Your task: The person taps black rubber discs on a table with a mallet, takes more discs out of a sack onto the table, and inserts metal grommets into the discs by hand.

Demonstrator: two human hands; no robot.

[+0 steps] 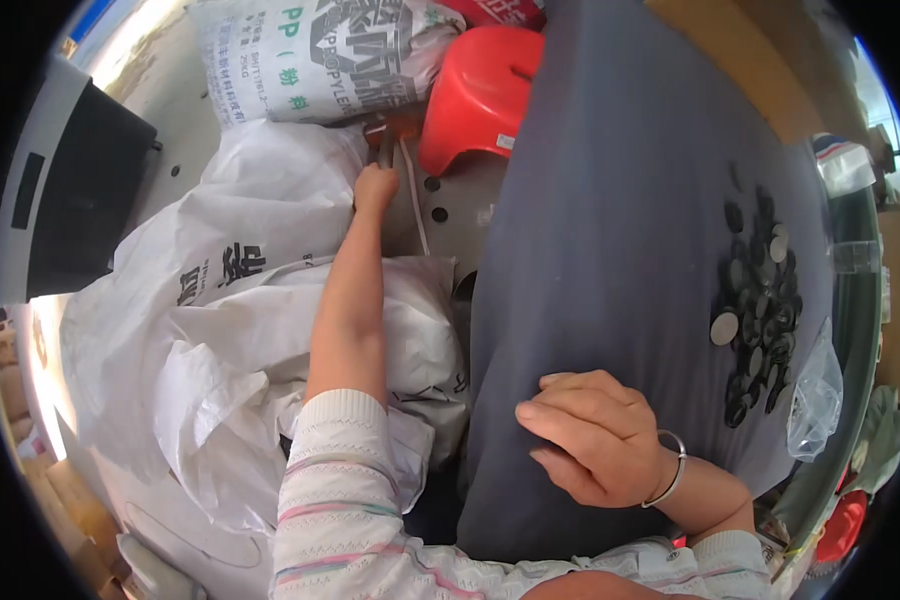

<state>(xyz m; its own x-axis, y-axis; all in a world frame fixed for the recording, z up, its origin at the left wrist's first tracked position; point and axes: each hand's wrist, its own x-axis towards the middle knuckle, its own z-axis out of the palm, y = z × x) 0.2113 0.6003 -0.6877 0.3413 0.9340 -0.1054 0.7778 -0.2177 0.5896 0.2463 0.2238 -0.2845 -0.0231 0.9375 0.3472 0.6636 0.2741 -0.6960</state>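
My left hand (374, 188) reaches far out to the left of the table, down among white sacks, and is closed on a thin tool with an orange-red end (388, 140). My right hand (595, 435) rests with fingers curled on the near edge of the dark grey cloth (620, 200) that covers the table; nothing shows in it. A heap of small dark and silvery round discs (760, 300) lies on the cloth at the far right, well away from both hands.
A red plastic stool (480, 90) stands beyond my left hand. Printed white woven sacks (310, 60) and crumpled white bags (220, 330) fill the floor on the left. A clear plastic bag (815, 395) lies by the discs. A black box (80, 190) sits at far left.
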